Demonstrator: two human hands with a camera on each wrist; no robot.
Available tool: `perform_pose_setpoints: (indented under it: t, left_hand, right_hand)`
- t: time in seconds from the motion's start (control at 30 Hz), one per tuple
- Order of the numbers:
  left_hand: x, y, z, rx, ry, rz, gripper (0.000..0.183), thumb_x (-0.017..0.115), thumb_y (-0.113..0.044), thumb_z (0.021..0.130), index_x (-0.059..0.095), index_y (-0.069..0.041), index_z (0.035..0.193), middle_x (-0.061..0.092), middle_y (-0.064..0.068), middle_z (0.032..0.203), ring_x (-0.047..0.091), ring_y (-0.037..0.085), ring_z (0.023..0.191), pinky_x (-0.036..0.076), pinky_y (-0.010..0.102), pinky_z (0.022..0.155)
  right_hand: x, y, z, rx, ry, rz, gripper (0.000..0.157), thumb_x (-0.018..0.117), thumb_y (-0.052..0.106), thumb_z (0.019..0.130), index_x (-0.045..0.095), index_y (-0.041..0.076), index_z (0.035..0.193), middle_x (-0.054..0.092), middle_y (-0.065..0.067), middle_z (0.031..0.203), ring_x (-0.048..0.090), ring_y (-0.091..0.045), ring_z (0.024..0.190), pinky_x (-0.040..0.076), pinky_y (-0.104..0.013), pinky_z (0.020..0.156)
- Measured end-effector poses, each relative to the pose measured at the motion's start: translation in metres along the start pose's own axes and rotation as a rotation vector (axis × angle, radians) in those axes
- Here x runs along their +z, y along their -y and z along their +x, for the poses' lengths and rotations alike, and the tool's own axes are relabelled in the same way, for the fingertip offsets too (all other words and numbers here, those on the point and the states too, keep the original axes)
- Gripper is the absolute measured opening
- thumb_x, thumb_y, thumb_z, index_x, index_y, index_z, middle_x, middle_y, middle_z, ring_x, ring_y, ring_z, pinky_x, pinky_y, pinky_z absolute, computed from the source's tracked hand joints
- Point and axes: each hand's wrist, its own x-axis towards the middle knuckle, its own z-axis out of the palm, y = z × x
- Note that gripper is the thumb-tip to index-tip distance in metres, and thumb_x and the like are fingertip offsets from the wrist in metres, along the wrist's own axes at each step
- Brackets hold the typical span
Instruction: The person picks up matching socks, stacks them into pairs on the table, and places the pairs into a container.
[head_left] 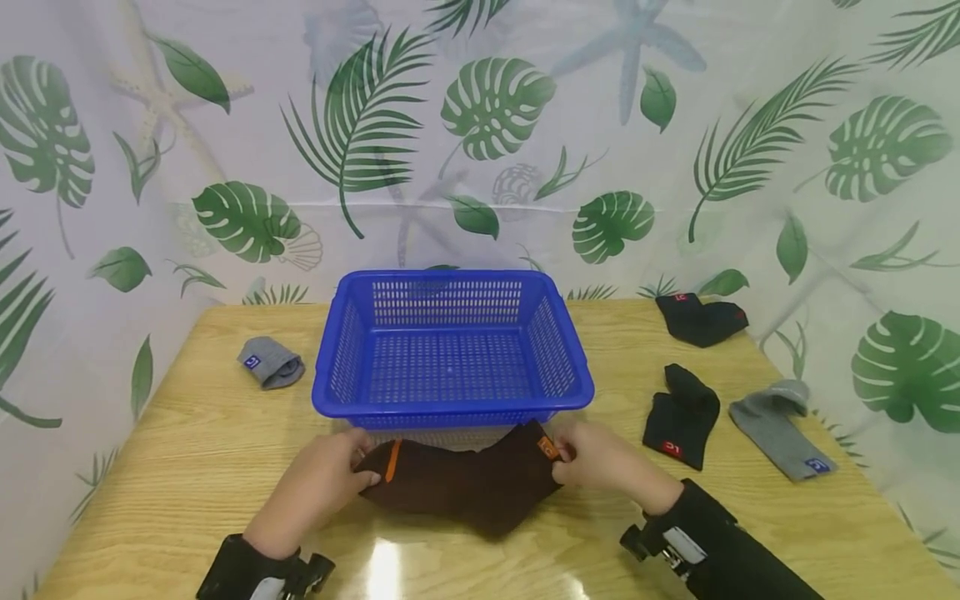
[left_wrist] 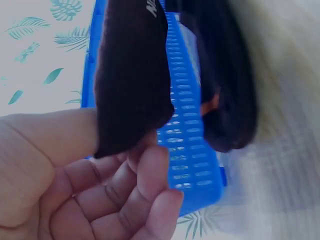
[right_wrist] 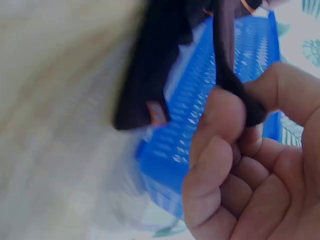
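A dark brown sock (head_left: 450, 483) with an orange stripe and an orange label stretches between both hands, just in front of the blue basket (head_left: 453, 410). My left hand (head_left: 330, 471) pinches its left end between thumb and fingers. At the labelled right end, my right hand (head_left: 600, 458) pinches the cloth. The left wrist view has the sock's tip (left_wrist: 130, 115) against the thumb, with pale lettering higher up. Folded cloth (right_wrist: 240, 97) sits between thumb and forefinger in the right wrist view. A second dark shape (right_wrist: 145, 95) with an orange patch appears beside it; I cannot tell whether it is another sock.
On the wooden table (head_left: 187, 467), a grey rolled sock (head_left: 272, 362) lies left of the basket. To the right are a black sock (head_left: 701, 319) at the back, another black sock (head_left: 681, 417) nearer, and a grey sock (head_left: 780, 429). A leaf-patterned curtain (head_left: 480, 208) stands behind.
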Motion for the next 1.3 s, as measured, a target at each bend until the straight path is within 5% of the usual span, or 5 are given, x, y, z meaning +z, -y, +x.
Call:
perform_pose_setpoints:
  t: [0.67,0.9,0.97,1.17,1.3]
  left_hand:
    - [0.032,0.01,0.022,0.004,0.01,0.016,0.029,0.085,-0.013,0.07,0.066,-0.003,0.09,0.063,0.003,0.078,0.061,0.02,0.076,0.052,0.04,0.071]
    - [0.04,-0.024,0.0,0.09,-0.162,0.322,0.051,0.085,-0.035,0.072,0.064,0.002,0.101,0.063,0.018,0.096,0.061,0.038,0.091,0.051,0.048,0.076]
    - [0.047,-0.037,-0.006,0.179,-0.101,0.36,0.066,0.081,-0.043,0.074,0.061,0.004,0.117,0.059,0.023,0.114,0.054,0.043,0.11,0.046,0.054,0.092]
    - [0.061,-0.053,-0.009,0.277,0.37,0.328,0.096,0.068,-0.066,0.075,0.036,-0.018,0.151,0.027,0.021,0.155,0.02,0.047,0.142,0.026,0.067,0.107]
    - [0.058,-0.05,-0.008,0.252,0.467,0.334,0.098,0.067,-0.07,0.073,0.03,-0.029,0.153,0.019,0.015,0.159,0.015,0.045,0.144,0.022,0.071,0.104]
  right_hand:
    - [0.015,-0.027,0.021,0.031,-0.047,-0.18,0.025,0.073,0.009,0.075,0.05,0.014,0.067,0.043,0.007,0.06,0.04,-0.011,0.057,0.033,-0.026,0.053]
    - [0.022,0.008,0.008,-0.109,-0.186,-0.464,0.023,0.076,0.022,0.083,0.062,0.006,0.091,0.058,-0.003,0.08,0.057,-0.02,0.074,0.049,-0.036,0.064]
    - [0.028,0.021,0.002,-0.219,-0.156,-0.519,0.036,0.075,0.028,0.084,0.064,0.001,0.104,0.063,-0.01,0.097,0.062,-0.026,0.091,0.053,-0.04,0.078]
    - [0.047,0.043,-0.009,-0.289,0.281,-0.462,0.083,0.062,0.057,0.088,0.041,0.0,0.145,0.037,-0.018,0.151,0.036,-0.032,0.139,0.038,-0.045,0.108]
    - [0.055,0.038,-0.013,-0.263,0.391,-0.45,0.098,0.055,0.068,0.085,0.024,0.005,0.153,0.016,-0.015,0.16,0.017,-0.031,0.147,0.03,-0.05,0.112]
